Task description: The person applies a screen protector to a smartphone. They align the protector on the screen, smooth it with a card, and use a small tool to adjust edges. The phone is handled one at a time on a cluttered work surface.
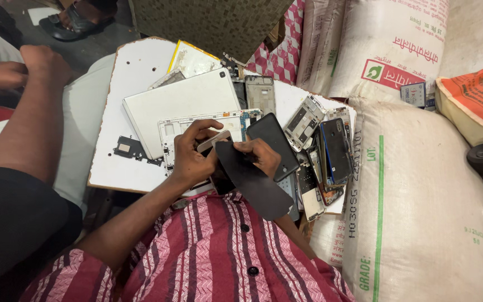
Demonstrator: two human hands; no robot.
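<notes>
Your left hand [188, 159] pinches a small, slim phone part [214, 140] between thumb and fingers, just above the black flexible sheet [252, 179]. Your right hand [261, 155] has its grip closed on that sheet's upper edge, right of the part. The sheet hangs from your fingers down over your striped shirt [225, 251], bowing as it goes, so it looks thin, light and limp; it would likely crease if you pull from one corner, so hold it along the edge. Above the sheet, on the white tabletop [135, 72], lie a white tablet back [180, 103] and a dark phone [272, 145]; right of the sheet sits a heap of stripped phones [331, 148].
</notes>
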